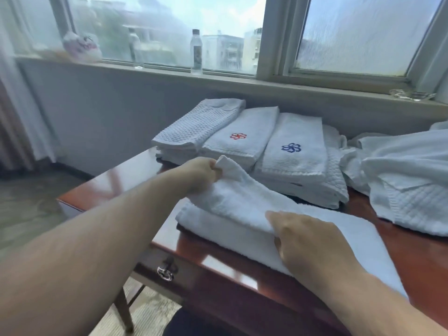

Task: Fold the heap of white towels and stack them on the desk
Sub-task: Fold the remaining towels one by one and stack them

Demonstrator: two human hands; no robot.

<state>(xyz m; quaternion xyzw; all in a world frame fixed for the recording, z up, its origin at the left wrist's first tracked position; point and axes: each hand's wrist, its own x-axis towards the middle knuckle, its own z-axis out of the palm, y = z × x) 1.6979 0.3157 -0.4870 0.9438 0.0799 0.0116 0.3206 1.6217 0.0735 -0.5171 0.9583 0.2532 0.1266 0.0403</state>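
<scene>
A white towel (242, 209) lies partly folded near the front of the reddish wooden desk (126, 175). My left hand (201, 173) pinches its raised far corner. My right hand (312, 241) grips the towel's near folded edge, thumb tucked under the cloth. Behind it, three stacks of folded white towels stand side by side: a waffle-weave stack (194, 127), one with a red flower emblem (242, 139) and one with a blue flower emblem (293, 151). A loose heap of unfolded white towels (407, 180) lies at the right of the desk.
The desk has a front drawer with a metal pull (166, 272). Behind the desk runs a windowsill holding a clear water bottle (196, 53), a second bottle (135, 49) and a plush toy (82, 46). Curtains hang at the far left; carpeted floor lies left of the desk.
</scene>
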